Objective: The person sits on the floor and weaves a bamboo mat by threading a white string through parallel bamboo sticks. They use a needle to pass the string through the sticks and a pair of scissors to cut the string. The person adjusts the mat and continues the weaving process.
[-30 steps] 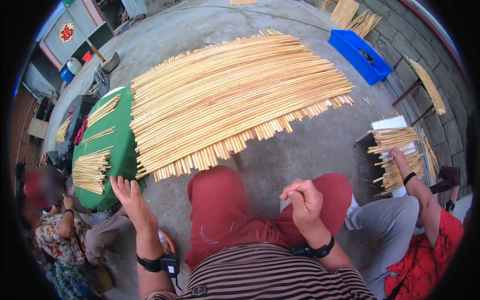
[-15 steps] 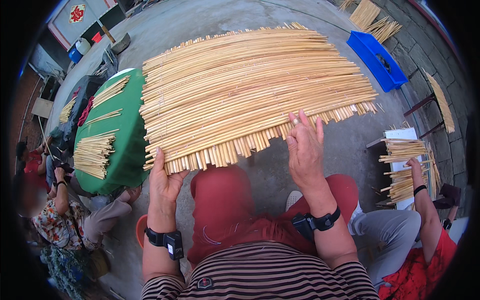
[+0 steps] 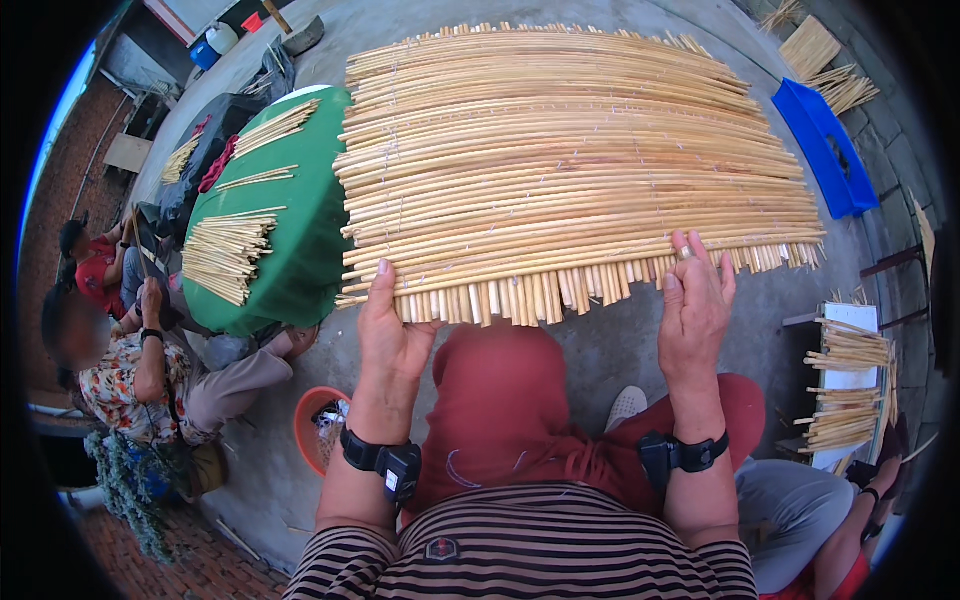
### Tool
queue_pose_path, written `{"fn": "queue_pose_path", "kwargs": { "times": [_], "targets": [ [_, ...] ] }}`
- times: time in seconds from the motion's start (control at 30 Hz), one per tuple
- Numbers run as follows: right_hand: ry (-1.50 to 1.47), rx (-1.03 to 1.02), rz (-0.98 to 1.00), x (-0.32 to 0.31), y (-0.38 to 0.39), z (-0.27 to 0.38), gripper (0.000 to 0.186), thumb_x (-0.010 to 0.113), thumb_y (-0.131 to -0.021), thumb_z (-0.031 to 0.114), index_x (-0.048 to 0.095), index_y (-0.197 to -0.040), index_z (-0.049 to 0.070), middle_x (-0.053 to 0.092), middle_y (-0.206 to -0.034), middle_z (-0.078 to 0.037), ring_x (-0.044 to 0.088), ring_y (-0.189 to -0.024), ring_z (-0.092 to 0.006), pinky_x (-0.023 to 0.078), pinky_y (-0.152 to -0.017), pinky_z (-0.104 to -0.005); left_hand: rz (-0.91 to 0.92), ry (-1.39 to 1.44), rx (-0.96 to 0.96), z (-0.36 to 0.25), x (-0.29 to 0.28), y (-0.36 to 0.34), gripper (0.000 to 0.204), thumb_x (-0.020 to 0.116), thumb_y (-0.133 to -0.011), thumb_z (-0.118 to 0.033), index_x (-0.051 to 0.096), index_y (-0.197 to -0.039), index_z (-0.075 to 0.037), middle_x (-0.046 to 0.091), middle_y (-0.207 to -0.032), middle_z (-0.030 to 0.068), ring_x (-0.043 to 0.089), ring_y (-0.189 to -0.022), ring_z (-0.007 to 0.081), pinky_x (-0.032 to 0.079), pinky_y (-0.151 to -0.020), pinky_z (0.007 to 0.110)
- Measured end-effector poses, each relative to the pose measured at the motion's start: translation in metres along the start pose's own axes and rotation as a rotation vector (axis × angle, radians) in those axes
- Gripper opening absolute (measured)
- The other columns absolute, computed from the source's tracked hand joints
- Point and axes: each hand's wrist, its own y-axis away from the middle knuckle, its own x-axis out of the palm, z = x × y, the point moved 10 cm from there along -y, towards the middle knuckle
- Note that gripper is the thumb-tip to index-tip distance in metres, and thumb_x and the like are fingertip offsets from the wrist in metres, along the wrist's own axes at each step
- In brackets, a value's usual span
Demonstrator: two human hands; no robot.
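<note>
A wide mat of pale straw-coloured sticks [image 3: 580, 150], tied together with thin thread, stretches away in front of me above my knees. Shorter stick ends poke out under its near edge in an uneven row. My left hand [image 3: 395, 335] grips the near left corner, thumb on top and fingers beneath. Toward the right part of the same edge, my right hand [image 3: 695, 310] holds on, fingertips over the outermost sticks; its underside contact is partly hidden. Both wrists wear black straps with small devices.
Left stands a green-covered table [image 3: 310, 215] bearing bundles of sticks [image 3: 228, 255]; two people sit beyond it. An orange bucket [image 3: 308, 440] is near my left forearm. A blue crate [image 3: 825, 145] lies far right. Nearer right, more sticks [image 3: 845, 385] rest on a white board beside another person.
My view has swung, so the mat and both hands appear farther right. Both hands keep their hold on the near edge. The person at right has withdrawn a hand from the sticks.
</note>
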Motion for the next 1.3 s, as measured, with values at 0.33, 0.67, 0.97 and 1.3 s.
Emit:
{"fn": "queue_pose_path", "kwargs": {
  "times": [0.33,0.67,0.97,1.3],
  "targets": [
    [-0.105,0.007,-0.097,-0.006,0.006,0.004,0.011,0.05,-0.098,0.015,0.054,-0.091,0.006,0.064,-0.125,-0.016,0.049,-0.131,-0.0353,0.017,-0.116,-0.0545,-0.015,0.055,-0.013,-0.009,0.004,0.006,0.065,0.045,-0.1,-0.05,0.032,-0.147,-0.007,0.045,-0.144,0.017,0.046,-0.132,0.0347,0.04,-0.107,0.058],
    [-1.036,-0.12,-0.092,-0.004,0.044,0.047,0.008,0.056,-0.096,0.008,0.053,-0.092,0.001,0.07,-0.086,-0.018,0.067,-0.068,-0.0211,0.054,-0.063,-0.0294,0.09,0.184,-0.194,0.054,0.009,0.041,0.052,0.057,-0.098,-0.035,0.043,-0.136,-0.002,0.047,-0.14,0.0204,0.045,-0.131,0.0378,0.038,-0.112,0.051],
    [-1.085,0.017,0.105,0.023,0.07,0.048,0.004,0.057,-0.097,0.004,0.058,-0.098,0.0,0.068,-0.092,-0.013,0.059,-0.072,-0.0117,0.05,-0.068,-0.0225,0.046,-0.581,-0.297,-0.033,-0.105,0.092,0.052,0.06,-0.097,-0.028,0.046,-0.135,0.004,0.06,-0.125,0.0236,0.064,-0.111,0.0304,0.055,-0.093,0.04],
    [-1.144,-0.438,0.489,0.027,0.116,0.182,0.009,0.066,-0.089,0.01,0.059,-0.086,0.005,0.072,-0.083,-0.012,0.065,-0.06,-0.0202,0.052,-0.057,-0.0299,-1.193,-0.59,-0.055,-0.178,-0.497,0.352,0.034,0.055,-0.097,-0.018,0.051,-0.128,-0.004,0.06,-0.123,0.0167,0.063,-0.106,0.0313,0.054,-0.087,0.043]
  ]
}}
